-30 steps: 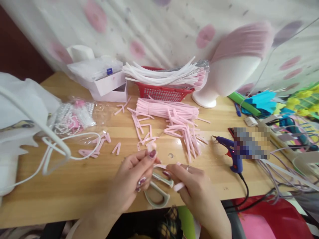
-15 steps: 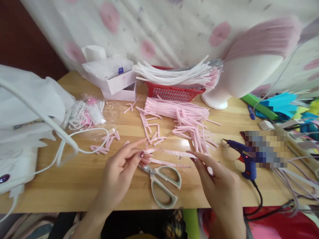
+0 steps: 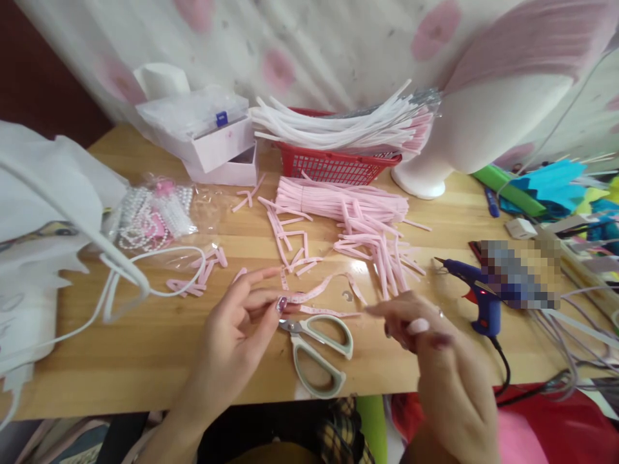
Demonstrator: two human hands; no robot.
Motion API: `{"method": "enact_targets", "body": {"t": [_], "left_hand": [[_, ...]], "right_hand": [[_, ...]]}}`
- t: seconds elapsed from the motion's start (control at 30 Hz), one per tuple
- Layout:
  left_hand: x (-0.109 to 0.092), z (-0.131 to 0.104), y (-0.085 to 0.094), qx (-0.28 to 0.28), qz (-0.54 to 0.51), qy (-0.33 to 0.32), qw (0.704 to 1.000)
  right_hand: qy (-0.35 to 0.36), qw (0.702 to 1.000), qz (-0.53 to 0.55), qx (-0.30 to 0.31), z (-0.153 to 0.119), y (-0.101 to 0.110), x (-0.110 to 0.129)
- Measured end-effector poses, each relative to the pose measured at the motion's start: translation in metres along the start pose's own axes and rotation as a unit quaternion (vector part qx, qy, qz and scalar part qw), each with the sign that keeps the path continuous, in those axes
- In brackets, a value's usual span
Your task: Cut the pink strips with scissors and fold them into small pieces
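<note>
My left hand (image 3: 242,328) pinches a pink-and-white tape measure (image 3: 316,293) between thumb and fingers. The tape loops to the right in a loose bend, and another stretch of it lies just below. My right hand (image 3: 420,335) has its index finger pointing left, close to the tape's right bend; whether it touches is unclear. Its other fingers curl round a small pale pink piece (image 3: 418,325), mostly hidden. Scissors (image 3: 300,330) with pale handles lie between the hands. Beyond them are bent pink fuzzy stems (image 3: 382,254) and a bundle of straight pink stems (image 3: 333,198).
A red basket (image 3: 333,169) holds white stems at the back, beside a white mannequin head (image 3: 503,122). A blue glue gun (image 3: 483,296) with a lit red light lies right. Bagged beads (image 3: 155,216) and a white cable (image 3: 140,258) are left.
My right hand has let go of the tape measure and moved right and down, its index finger now extended. The tape has gone from taut to slack. My left hand still pinches it.
</note>
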State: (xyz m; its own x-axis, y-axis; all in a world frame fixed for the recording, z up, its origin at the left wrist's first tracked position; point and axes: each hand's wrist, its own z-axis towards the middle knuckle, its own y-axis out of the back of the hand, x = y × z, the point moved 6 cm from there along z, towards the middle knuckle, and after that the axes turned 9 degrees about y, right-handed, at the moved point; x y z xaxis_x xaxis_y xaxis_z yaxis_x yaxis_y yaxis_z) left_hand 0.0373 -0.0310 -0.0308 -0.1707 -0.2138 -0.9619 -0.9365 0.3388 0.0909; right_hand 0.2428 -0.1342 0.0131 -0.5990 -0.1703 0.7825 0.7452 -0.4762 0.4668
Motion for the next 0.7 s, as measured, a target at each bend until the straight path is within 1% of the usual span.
{"method": "enact_targets", "body": {"t": [0.03, 0.1, 0.17, 0.2, 0.27, 0.33, 0.4, 0.5, 0.6, 0.63, 0.7], "left_hand": [[-0.001, -0.002, -0.001, 0.016, 0.015, -0.006, 1.0], [-0.003, -0.007, -0.004, 0.067, 0.052, -0.023, 0.996], [-0.007, -0.013, -0.009, 0.124, 0.09, -0.055, 0.987], [-0.009, -0.016, -0.011, 0.141, 0.107, -0.074, 0.981], [-0.012, -0.018, -0.012, 0.145, 0.129, -0.105, 0.975], [-0.012, -0.017, -0.01, 0.122, 0.131, -0.111, 0.978], [-0.009, -0.013, -0.005, 0.084, 0.115, -0.104, 0.984], [-0.004, -0.007, 0.001, 0.037, 0.086, -0.103, 0.99], [-0.002, -0.005, 0.003, 0.009, 0.076, -0.118, 0.99], [-0.001, -0.005, 0.005, -0.006, 0.071, -0.118, 0.99], [0.001, -0.003, 0.009, -0.042, 0.038, -0.09, 0.994]], "right_hand": [[0.05, 0.999, 0.01, 0.017, 0.004, -0.008, 0.01], [0.102, 0.993, 0.014, 0.057, 0.011, -0.024, 0.021], [0.112, 0.986, 0.029, 0.118, 0.015, -0.037, 0.022], [0.108, 0.981, 0.045, 0.157, 0.015, -0.044, 0.02], [0.093, 0.964, 0.078, 0.237, 0.012, -0.054, 0.015], [0.073, 0.949, 0.089, 0.294, 0.007, -0.06, 0.009], [0.062, 0.944, 0.08, 0.313, 0.004, -0.058, 0.005], [0.062, 0.944, 0.047, 0.321, 0.006, -0.05, 0.004], [0.078, 0.94, 0.002, 0.334, 0.01, -0.037, 0.004], [0.084, 0.941, -0.018, 0.327, 0.011, -0.031, 0.003], [0.096, 0.948, -0.075, 0.295, 0.013, -0.018, -0.002]]}}
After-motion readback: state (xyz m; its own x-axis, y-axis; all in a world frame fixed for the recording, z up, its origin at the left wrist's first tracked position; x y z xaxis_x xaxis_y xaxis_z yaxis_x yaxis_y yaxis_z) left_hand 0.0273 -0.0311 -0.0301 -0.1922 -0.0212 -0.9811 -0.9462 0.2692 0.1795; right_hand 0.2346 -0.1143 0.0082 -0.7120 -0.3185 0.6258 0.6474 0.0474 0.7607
